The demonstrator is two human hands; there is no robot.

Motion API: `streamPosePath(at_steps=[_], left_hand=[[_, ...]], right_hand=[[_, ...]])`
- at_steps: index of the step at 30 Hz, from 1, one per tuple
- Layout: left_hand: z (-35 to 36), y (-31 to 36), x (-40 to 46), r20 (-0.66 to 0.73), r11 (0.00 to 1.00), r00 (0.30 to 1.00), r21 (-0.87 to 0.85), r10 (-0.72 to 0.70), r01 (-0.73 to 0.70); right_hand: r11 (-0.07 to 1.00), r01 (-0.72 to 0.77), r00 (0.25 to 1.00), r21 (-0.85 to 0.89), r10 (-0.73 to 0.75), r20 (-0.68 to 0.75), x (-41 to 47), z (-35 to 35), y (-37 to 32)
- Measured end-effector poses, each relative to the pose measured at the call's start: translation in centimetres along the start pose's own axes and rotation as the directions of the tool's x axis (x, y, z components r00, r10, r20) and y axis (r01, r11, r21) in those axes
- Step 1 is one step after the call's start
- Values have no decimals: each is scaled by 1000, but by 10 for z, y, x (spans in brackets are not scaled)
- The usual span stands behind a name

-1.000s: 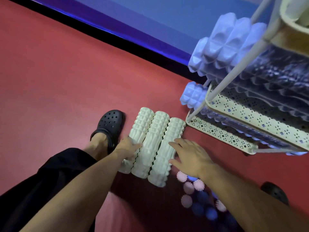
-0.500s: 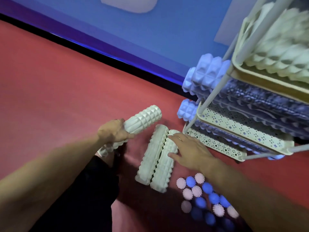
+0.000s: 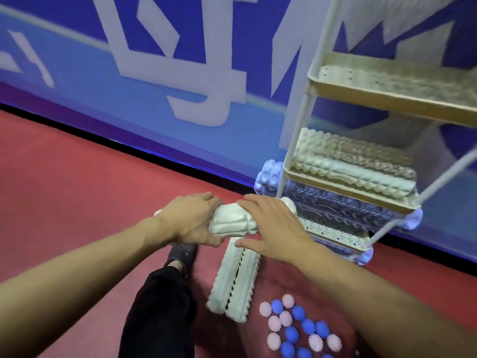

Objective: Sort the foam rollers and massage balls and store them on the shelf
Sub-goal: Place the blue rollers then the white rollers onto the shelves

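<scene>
A white ridged foam roller (image 3: 232, 222) is held level above the floor, pointing toward the shelf. My left hand (image 3: 192, 220) grips its near end and my right hand (image 3: 273, 224) lies over its far half. Two more white rollers (image 3: 233, 282) lie side by side on the red floor below. Several pink and blue spiky massage balls (image 3: 296, 329) are clustered on the floor at the lower right. The cream shelf rack (image 3: 361, 187) stands at the right; white rollers (image 3: 353, 164) fill its middle tier and blue rollers (image 3: 343, 205) lie on a lower one.
A blue wall with white lettering (image 3: 180, 73) runs behind the rack. The top tray (image 3: 387, 86) of the rack is blurred. My black trouser leg (image 3: 157, 311) and black clog (image 3: 180, 251) are on the floor left of the rollers.
My left hand lifted one roller off the floor and brought it right, toward the shelf. My right hand left the floor rollers and came onto the lifted one. The view tilted upward.
</scene>
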State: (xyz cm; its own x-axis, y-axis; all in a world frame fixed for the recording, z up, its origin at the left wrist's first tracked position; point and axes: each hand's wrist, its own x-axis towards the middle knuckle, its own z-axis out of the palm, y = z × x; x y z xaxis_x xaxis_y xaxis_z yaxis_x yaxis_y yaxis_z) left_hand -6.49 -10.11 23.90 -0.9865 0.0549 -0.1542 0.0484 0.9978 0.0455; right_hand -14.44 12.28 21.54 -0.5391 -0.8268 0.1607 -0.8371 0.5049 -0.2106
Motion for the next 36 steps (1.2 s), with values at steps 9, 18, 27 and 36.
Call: streamPosePath(at_steps=[9,18,27,36], left_hand=[[-91,95,-15,-126,982,977,102,169,-157],[-118,161,6,-217,958,935,119,281,-261],[-103,144,41,-334,957,899,153,283,-245],[-82,110,74,-348,995,932,39,102,-94]], right_hand=[[983,-114,993,-145,118,25,-64,-115,6],[951,-180,984,-252,178,-28,-108,-159,37],[866,-381,918,-325,396,-20,-98,-168,86],[745,-550,821,-377,565,-82,-52,-185,160]])
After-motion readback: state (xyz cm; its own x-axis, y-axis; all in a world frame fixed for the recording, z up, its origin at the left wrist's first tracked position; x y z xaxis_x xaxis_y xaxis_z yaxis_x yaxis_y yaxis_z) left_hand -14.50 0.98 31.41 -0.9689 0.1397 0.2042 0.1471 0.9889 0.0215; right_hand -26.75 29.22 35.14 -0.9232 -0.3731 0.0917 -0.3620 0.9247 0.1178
